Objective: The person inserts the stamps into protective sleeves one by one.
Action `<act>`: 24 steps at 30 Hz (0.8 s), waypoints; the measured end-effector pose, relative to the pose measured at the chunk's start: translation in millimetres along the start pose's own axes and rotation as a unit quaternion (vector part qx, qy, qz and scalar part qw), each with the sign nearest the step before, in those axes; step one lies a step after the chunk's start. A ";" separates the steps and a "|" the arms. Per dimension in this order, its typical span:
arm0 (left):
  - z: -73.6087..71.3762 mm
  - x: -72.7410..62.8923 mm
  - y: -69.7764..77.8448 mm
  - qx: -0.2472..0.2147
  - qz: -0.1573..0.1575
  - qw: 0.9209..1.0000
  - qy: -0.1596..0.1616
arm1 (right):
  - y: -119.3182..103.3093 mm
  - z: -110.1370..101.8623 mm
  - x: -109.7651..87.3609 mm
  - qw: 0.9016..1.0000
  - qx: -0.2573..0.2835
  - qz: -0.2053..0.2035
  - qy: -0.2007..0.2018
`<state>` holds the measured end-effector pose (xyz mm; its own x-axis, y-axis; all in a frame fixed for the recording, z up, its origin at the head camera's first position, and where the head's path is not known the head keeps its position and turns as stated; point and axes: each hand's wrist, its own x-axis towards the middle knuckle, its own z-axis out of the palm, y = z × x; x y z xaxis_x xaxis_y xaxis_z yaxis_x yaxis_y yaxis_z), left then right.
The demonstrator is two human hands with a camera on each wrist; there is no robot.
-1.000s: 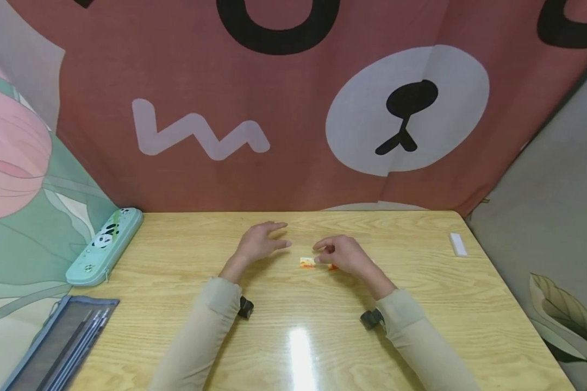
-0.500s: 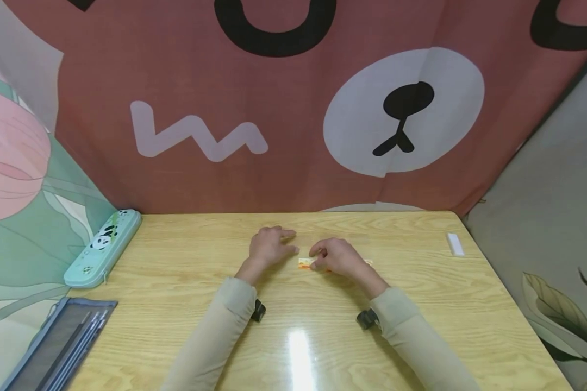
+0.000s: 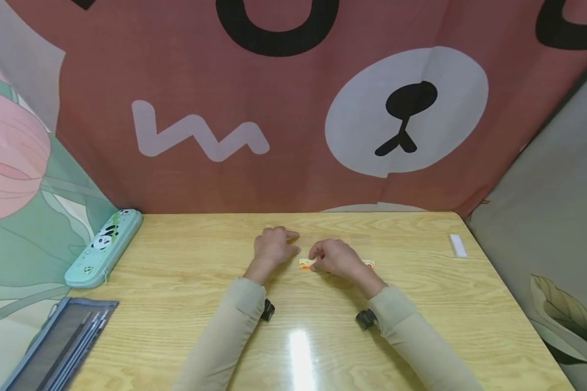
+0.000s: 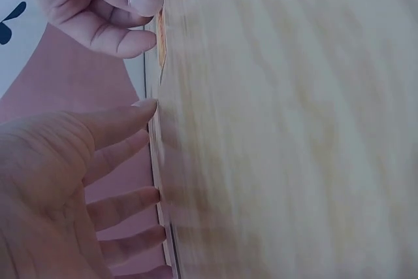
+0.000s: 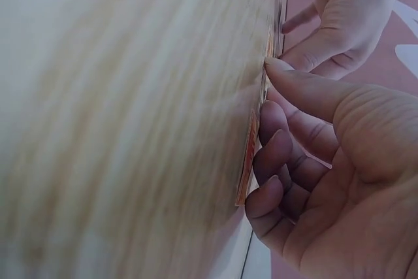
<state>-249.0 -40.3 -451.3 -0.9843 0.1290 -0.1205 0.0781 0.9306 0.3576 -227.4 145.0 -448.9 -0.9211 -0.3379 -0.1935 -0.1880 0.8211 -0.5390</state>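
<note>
Lying on the pale wood-grained table, the flat orange-and-white strip is partly covered by the right hand, its pinch unclear; the left hand is held spread nearby.

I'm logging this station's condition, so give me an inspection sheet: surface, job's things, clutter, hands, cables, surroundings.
Surface: wood-grain table, with a bright reflection near the front.
Job's things: orange-printed paper, partly hidden by the right hand; whether one strip or several pieces, cannot tell.
Clutter: panda-printed case and mesh pouch at left; white block at right.
Hands: left hand has fingers extended beside the paper; right hand has curled fingers at the paper, pinch unclear.
Cables: nothing seen.
Surroundings: reddish bear-face backdrop behind; plant-patterned hangings on both sides.
</note>
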 end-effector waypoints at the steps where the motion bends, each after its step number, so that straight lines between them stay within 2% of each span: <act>1: 0.1 0.0 1.0 -0.001 -0.003 1.000 0.000 | -0.1 0.0 0.0 1.000 -0.001 0.002 -0.001; 8: 0.5 -0.4 3.8 -0.003 -0.010 1.000 0.007 | -1.6 0.0 0.0 1.000 0.004 0.012 -0.011; 18: 2.2 -1.1 3.4 -0.013 -0.010 1.000 0.021 | -0.9 -0.4 -3.8 1.000 0.011 -0.005 -0.014; 24: 1.6 -1.7 4.9 -0.010 -0.005 1.000 0.018 | -0.3 -1.4 -6.1 1.000 0.020 -0.004 -0.014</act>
<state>-246.7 -35.4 -450.9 -0.9902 0.1067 -0.0903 0.0655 0.9250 0.3742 -222.2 147.4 -446.4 -0.9095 -0.3580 -0.2114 -0.1812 0.7989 -0.5736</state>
